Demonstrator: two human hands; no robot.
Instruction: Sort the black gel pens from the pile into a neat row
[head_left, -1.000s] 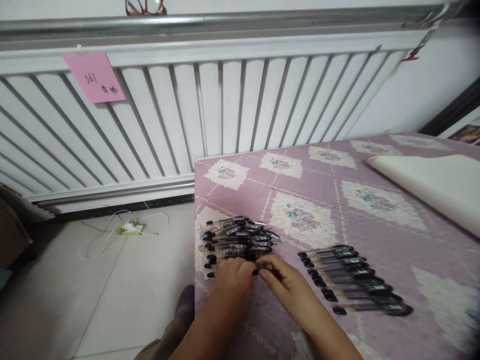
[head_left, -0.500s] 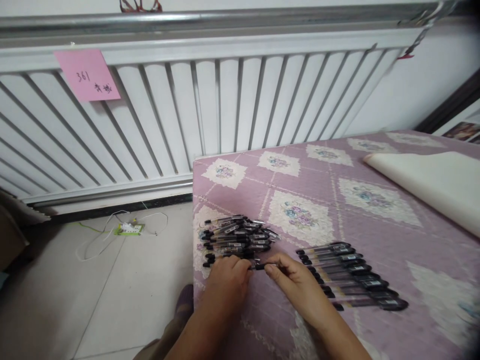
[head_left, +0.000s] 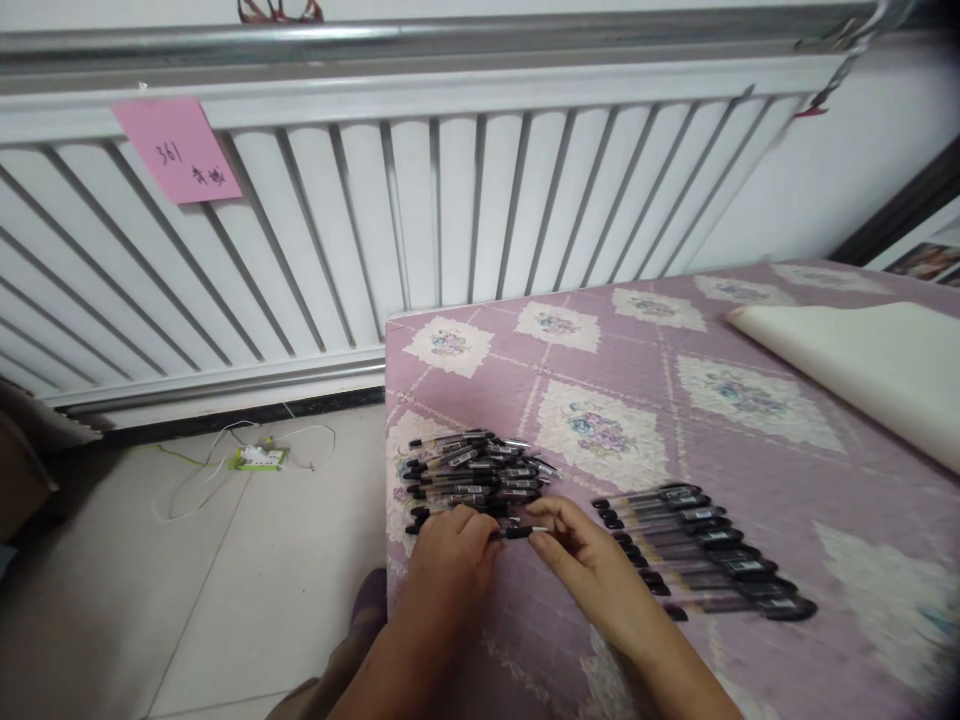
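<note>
My left hand (head_left: 452, 562) and my right hand (head_left: 583, 560) meet over the purple patterned cloth (head_left: 645, 400), both pinched on one black pen (head_left: 517, 532) held level between them. Just beyond the fingers lies a loose heap of black pens (head_left: 472, 475) near the table's left edge. To the right of my right hand several black pens lie side by side in a neat row (head_left: 705, 550).
A white radiator (head_left: 375, 220) with a pink note (head_left: 178, 150) fills the wall behind. A cream sheet or pad (head_left: 862, 365) lies at the table's far right. On the floor to the left are a green power strip and white cables (head_left: 255, 458).
Both hands have shifted slightly up and left with the pen, whose black end now shows between the fingertips. The heap and the row have not moved.
</note>
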